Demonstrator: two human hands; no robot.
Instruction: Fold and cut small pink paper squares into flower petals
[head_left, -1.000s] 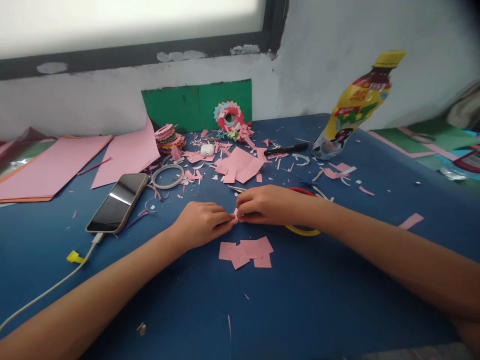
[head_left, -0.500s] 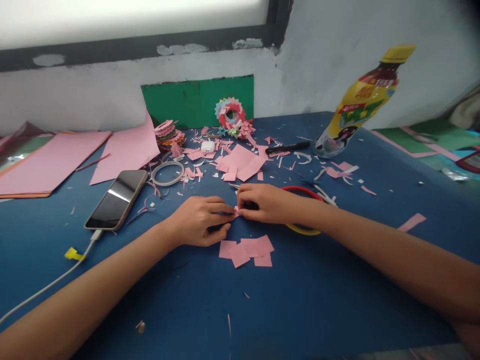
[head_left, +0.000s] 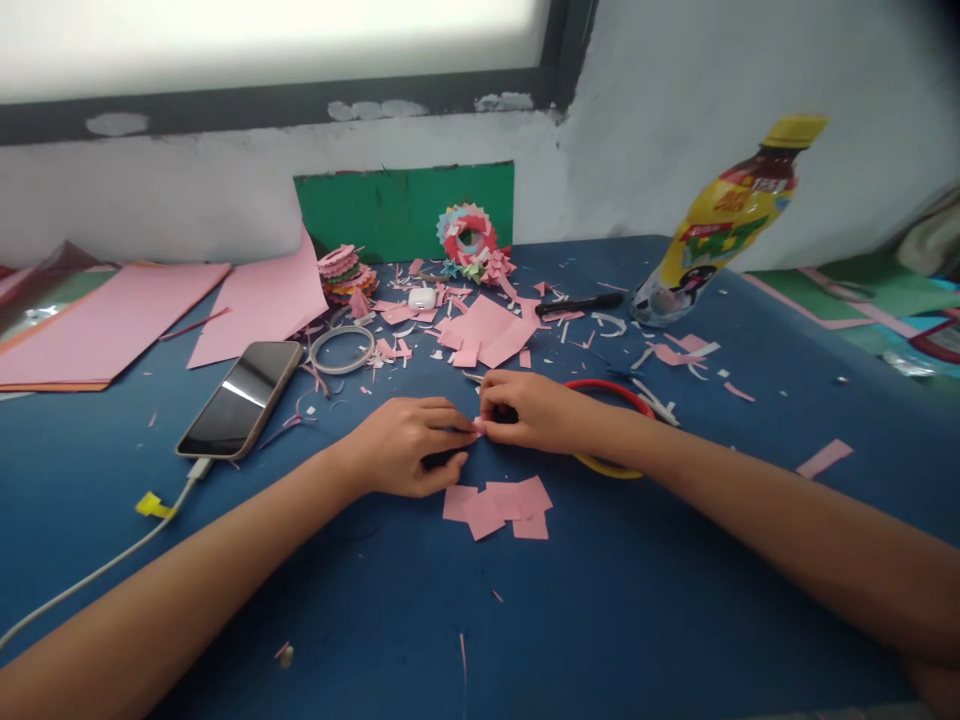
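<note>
A small piece of pink paper (head_left: 478, 427) lies between my fingertips on the blue table, mostly covered by them. My left hand (head_left: 411, 443) presses its left edge with the fingertips, thumb held lower and apart. From the other side, my right hand (head_left: 529, 412) pinches the same piece between thumb and fingers. Just below, several pink paper squares (head_left: 486, 512) overlap in a loose group. Scissors with a red and yellow handle (head_left: 611, 386) lie partly under my right wrist, and their tip shows above my right fingers.
A charging phone (head_left: 240, 400) and a tape roll (head_left: 342, 350) lie to the left, near pink sheets (head_left: 112, 325). Paper scraps, a black pen (head_left: 579, 305) and a paper wreath (head_left: 467, 236) are at the back. A yellow-labelled bottle (head_left: 720, 230) stands at the back right.
The camera view has shifted slightly, so everything sits a little lower and to the right. Both hands stay on the small pink paper with almost the same grip.
</note>
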